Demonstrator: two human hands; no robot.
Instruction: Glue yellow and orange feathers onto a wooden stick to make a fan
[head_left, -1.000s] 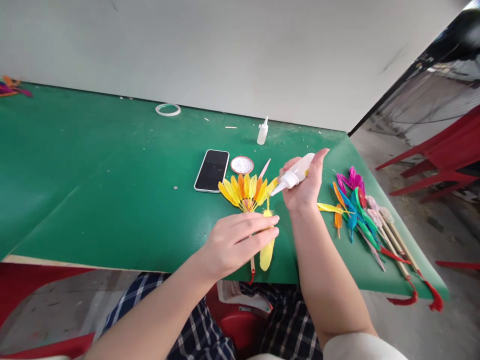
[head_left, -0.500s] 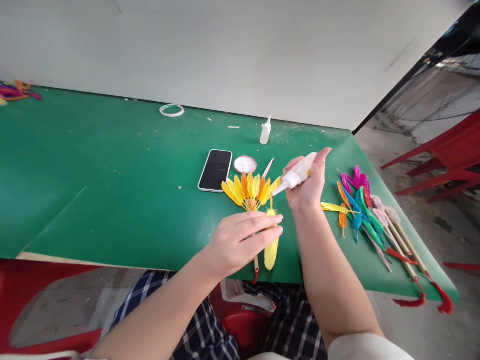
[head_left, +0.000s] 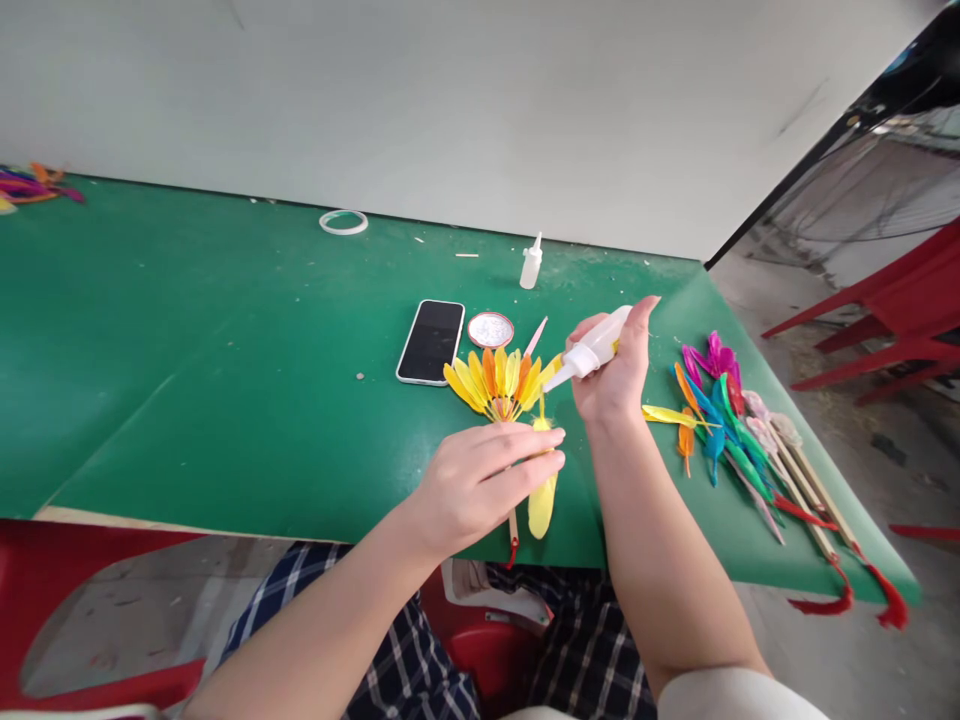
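Observation:
My right hand grips a white glue bottle, its nozzle aimed down-left at the edge of a fan of yellow and orange feathers lying on the green table. My left hand lies with its fingers stretched out over a loose yellow feather and the fan's stick, pressing them to the table just below the fan.
A black phone, a small round dish of white stuff and a second small glue bottle lie behind the fan. Coloured feathers and tasselled wooden sticks lie at right. A white ring lies far back.
The view shifted slightly between the earliest frame and now. Both hands hold almost the same pose; the bottle's nozzle stays at the fan's right edge.

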